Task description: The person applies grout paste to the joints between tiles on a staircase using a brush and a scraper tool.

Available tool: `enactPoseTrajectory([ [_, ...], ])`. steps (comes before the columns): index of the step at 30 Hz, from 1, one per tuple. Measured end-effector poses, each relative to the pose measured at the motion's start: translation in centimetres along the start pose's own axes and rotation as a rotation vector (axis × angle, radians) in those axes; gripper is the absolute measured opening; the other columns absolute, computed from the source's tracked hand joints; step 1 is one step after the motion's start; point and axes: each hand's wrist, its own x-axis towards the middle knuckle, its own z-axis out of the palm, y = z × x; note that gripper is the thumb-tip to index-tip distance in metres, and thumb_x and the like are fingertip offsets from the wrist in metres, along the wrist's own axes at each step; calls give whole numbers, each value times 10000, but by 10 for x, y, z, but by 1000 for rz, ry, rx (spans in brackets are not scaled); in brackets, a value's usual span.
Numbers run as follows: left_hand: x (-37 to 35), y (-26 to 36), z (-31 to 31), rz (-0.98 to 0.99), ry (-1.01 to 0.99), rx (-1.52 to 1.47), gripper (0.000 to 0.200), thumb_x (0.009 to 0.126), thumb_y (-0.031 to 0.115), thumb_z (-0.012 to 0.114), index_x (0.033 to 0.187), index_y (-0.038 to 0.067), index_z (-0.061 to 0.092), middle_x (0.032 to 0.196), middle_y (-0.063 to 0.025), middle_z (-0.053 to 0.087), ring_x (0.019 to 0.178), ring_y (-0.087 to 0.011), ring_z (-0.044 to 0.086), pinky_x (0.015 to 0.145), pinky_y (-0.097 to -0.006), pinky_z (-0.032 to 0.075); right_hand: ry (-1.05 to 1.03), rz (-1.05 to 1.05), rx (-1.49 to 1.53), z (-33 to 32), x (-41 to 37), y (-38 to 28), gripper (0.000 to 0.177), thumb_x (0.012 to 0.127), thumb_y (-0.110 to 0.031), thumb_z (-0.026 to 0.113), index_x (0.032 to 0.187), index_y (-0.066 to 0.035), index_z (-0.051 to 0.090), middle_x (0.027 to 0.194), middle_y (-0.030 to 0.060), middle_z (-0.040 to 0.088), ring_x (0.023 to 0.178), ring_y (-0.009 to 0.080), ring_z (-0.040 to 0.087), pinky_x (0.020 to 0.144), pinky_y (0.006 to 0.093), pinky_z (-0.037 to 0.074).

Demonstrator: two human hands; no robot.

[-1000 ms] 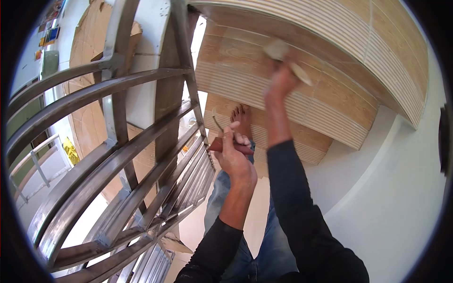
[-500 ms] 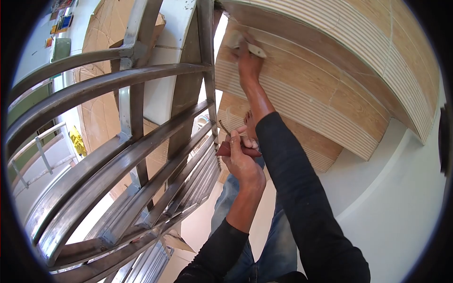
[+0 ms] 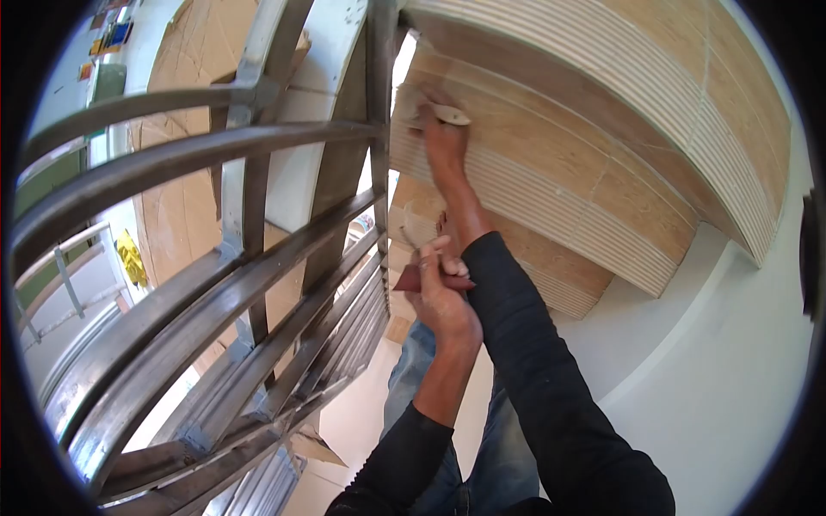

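My right hand (image 3: pixel 446 142) is stretched out over a wood-look stair tread (image 3: pixel 533 146), near its end by the railing. Its fingers are closed on a pale cloth (image 3: pixel 449 114), which lies against the tread; motion blurs the fingertips. Nearer my body, my left hand (image 3: pixel 440 297) grips a folded dark red sheet (image 3: pixel 417 278), possibly sandpaper. A thin dark stick-like piece (image 3: pixel 409 239) juts up from the same hand. The left hand is beside the right forearm, above my legs.
A metal railing (image 3: pixel 249 172) with curved bars fills the left side. Beyond it are cardboard (image 3: pixel 181 206) and a yellow cloth (image 3: pixel 131 258). More ridged treads rise at the upper right, beside a white wall (image 3: pixel 723 370). A bare foot is partly visible behind the left hand.
My right hand has moved slightly down and to the left with the pale cloth. My left hand keeps its hold on the red sheet. The view has shifted a little.
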Motion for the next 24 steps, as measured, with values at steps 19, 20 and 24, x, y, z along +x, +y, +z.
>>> enactPoseTrajectory([
  [19,1,6,12,-75,-3,-1,278,1088,266,595,1077,0,675,689,6,515,628,-106,499,601,-277,428,358,-393,37,-117,-69,-156,450,1104,-357,527,1419,-46,607,1323,139,681,1142,273,701,851,360,645],
  [20,1,8,13,-74,-7,0,276,1086,269,602,1074,3,678,692,8,517,630,-106,498,604,-279,429,438,-462,42,-150,-78,-197,455,1093,-328,520,1426,-27,595,1327,147,689,1173,269,694,843,357,636],
  [24,5,11,18,-103,-14,-25,266,1075,270,631,1062,11,689,709,8,524,633,-107,496,605,-279,429,779,-500,-54,-242,-69,-269,410,1059,-310,582,1362,-50,674,1302,116,706,1141,233,708,780,321,628],
])
